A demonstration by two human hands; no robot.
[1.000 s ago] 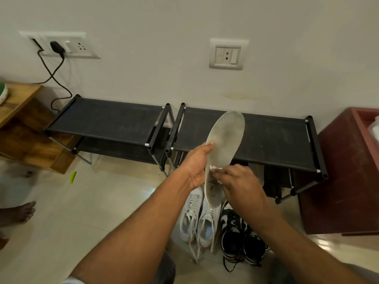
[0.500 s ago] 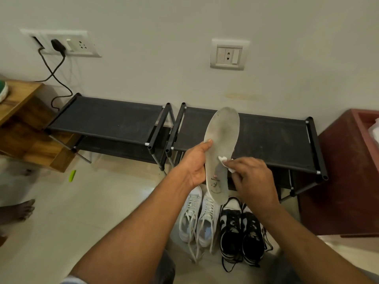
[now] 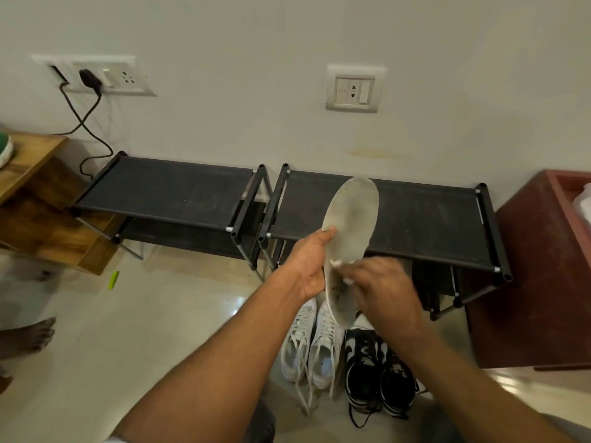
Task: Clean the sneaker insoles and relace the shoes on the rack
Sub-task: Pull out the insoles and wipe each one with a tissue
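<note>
A person's left hand (image 3: 311,266) grips the edge of a long, pale grey foam insole (image 3: 351,215), held upright in front of a black fabric-shelved rack (image 3: 415,225). The blurred right hand (image 3: 382,290) pinches a small white wipe (image 3: 336,262) against the insole's lower half. White lace-up sneakers (image 3: 308,343) stand on the floor below.

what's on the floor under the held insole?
Two pairs: white sneakers, laces loose, and black-and-white sneakers to their right. The insole and the right hand, holding a cloth, cover part of their far ends, toward the rack.
</note>
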